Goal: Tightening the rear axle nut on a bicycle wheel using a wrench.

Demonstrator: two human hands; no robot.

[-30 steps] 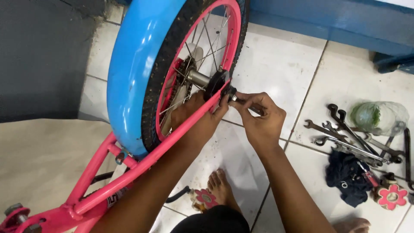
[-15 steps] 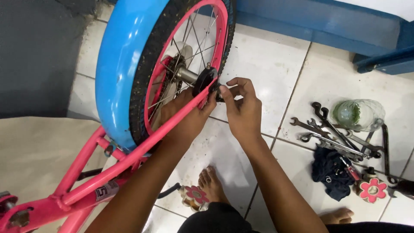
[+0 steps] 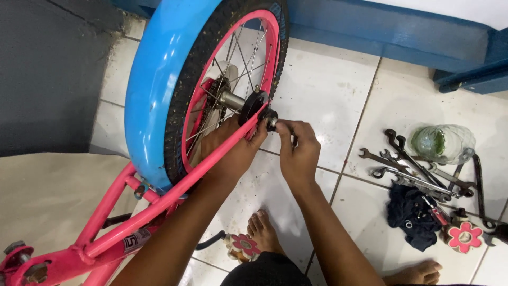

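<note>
At the hub of the upturned bicycle's wheel [image 3: 211, 90], both hands meet on the axle end. The right hand [image 3: 299, 153] has its thumb and fingertips pinched closed around the small dark axle nut [image 3: 271, 119], which sits just outside the pink frame [image 3: 159, 206] at the wheel's centre. The left hand [image 3: 233, 151] reaches under the frame tube, fingers curled shut against the frame beside the hub, steadying it; what it grasps beyond that I cannot tell.

Compared with a second ago, the slim tool-like piece that stuck out between the fingers is no longer plain to see, the right hand has closed tighter over the nut, and the view has drifted so the wheel sits more to the left. That suggests the nut is now being turned by fingers alone.

Underfoot is a white tiled floor [image 3: 328, 90], with bare feet near its lower edge. Toward the floor's right edge lie a spread of spanners [image 3: 407, 167], a clear plastic bottle [image 3: 442, 143], a dark rag [image 3: 410, 214] and a pink flower-shaped part [image 3: 464, 236]. A blue painted ledge [image 3: 391, 34] runs along the far edge.
</note>
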